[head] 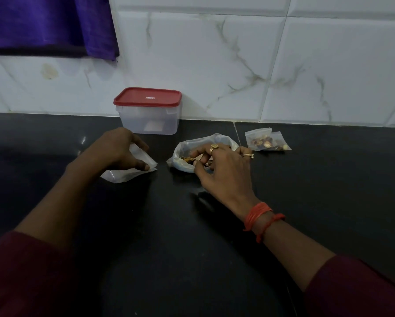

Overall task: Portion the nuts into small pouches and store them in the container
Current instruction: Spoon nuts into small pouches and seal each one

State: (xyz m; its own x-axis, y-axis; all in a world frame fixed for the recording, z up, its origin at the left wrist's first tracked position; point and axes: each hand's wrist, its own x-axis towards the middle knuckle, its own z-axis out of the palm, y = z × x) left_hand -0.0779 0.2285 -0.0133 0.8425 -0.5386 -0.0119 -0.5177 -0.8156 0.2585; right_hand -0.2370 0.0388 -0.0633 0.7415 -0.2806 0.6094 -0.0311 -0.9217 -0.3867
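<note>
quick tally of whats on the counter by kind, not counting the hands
container: 1
nut bag: 1
filled pouches: 2
empty-pouch stack: 1 (pouches in it can't be counted)
total: 5

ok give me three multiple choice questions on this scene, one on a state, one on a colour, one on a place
1. How is the container? A) open B) lid on C) tipped over
2. What colour is the lid? A) red B) blue C) white
3. Where do the filled pouches lie? A) in the container B) right of the nut bag C) on the lid

Answers: 1 B, the lid sits flat on the upright container. 2 A, the lid is plainly red. 3 B, they lie on the counter right of the nut bag, near the wall.
</note>
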